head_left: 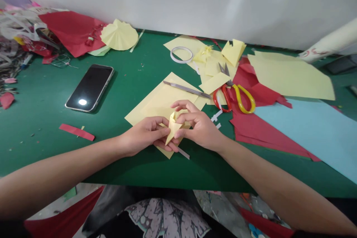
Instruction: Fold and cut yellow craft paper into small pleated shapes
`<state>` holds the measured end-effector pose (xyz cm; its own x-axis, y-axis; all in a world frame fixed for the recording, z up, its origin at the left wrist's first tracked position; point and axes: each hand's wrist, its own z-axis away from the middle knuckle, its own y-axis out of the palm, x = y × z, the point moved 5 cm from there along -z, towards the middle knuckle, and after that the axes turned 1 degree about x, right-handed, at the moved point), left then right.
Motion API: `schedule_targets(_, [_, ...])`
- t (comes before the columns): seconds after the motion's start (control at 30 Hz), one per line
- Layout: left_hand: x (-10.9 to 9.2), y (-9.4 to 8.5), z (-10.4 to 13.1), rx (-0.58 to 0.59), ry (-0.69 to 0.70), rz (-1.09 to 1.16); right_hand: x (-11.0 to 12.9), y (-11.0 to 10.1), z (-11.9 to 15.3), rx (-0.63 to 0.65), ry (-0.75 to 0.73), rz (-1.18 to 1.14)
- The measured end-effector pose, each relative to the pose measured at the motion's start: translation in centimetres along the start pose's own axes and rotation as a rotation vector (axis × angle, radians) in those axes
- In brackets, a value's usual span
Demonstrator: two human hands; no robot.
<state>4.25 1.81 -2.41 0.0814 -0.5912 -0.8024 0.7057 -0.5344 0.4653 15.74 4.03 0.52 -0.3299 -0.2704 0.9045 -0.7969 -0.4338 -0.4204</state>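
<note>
A small folded yellow paper piece (174,128), pointed at its lower end, is held between my two hands above the table's front half. My left hand (152,134) pinches its left side between thumb and fingers, with other fingers beneath it. From the right, my right hand (196,124) holds its upper right part with thumb and index finger. Below the hands lie yellow paper sheets (147,106) on the green table (134,171). A grey craft knife (188,89) rests across these sheets, just beyond my right hand.
Scissors (240,95) with red and yellow handles lie right of the knife. A tape roll (181,55) is behind. A phone (90,88) and a red strip (77,132) lie left. Red paper (262,130) and blue paper (309,126) cover the right side.
</note>
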Motion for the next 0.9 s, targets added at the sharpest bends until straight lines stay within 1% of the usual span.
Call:
schedule_targets(0.17, [0.23, -0.16, -0.05, -0.029, -0.009, -0.034, 0.25, 0.10, 0.11, -0.028, -0.035, 0.077])
schedule_targets(0.23, [0.33, -0.23, -0.09, -0.030, -0.009, -0.023, 0.20, 0.14, 0.14, -0.048, -0.047, 0.066])
schedule_targets(0.33, [0.28, -0.14, -0.08, 0.006, 0.009, -0.003, 0.19, 0.12, 0.18, -0.076, -0.078, 0.007])
schedule_targets(0.6, [0.05, 0.21, 0.18, 0.087, 0.006, -0.058, 0.93, 0.30, 0.29, -0.009, -0.154, -0.027])
schedule_targets(0.77, [0.12, 0.12, 0.24, 0.084, -0.037, -0.003, 0.72, 0.00, 0.29, -0.047, -0.161, -0.034])
schedule_targets(0.9, [0.18, 0.14, 0.23, 0.077, -0.055, 0.059, 0.79, -0.33, 0.18, -0.063, -0.210, -0.011])
